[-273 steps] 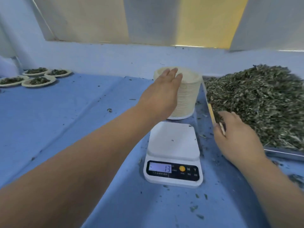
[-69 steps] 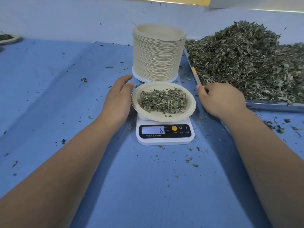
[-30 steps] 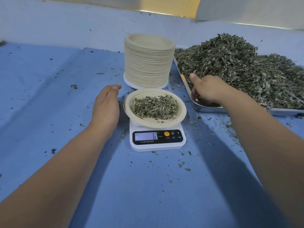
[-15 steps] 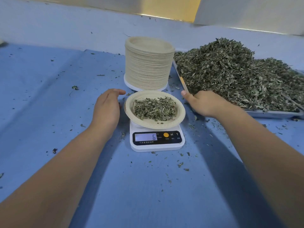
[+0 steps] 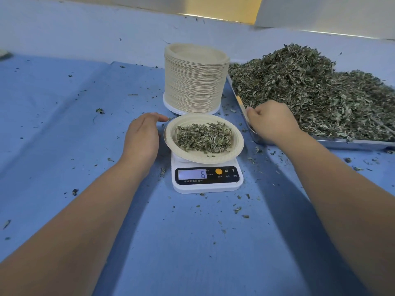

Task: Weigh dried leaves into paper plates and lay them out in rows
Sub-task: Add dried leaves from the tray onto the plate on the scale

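Note:
A paper plate [image 5: 237,149] holding dried leaves [image 5: 204,137] sits on a white digital scale [image 5: 207,179] whose display reads 6. Behind it stands a tall stack of paper plates [image 5: 195,81]. A big heap of dried leaves [image 5: 316,92] fills a metal tray [image 5: 350,143] on the right. My left hand [image 5: 142,135] rests just left of the plate, fingers together and extended, holding nothing. My right hand [image 5: 270,120] is curled at the tray's near left corner, its fingers hidden; I cannot tell whether it holds leaves.
A blue cloth [image 5: 64,124] covers the table, scattered with leaf crumbs around the scale. A pale blue wall [image 5: 85,33] rises behind the stack. A plate edge [image 5: 4,54] shows at the far left.
My right hand went into the tray's leaves a second ago, then drew back, and now sits curled at the tray's corner. The left hand and plate stay put; the scale still reads 6.

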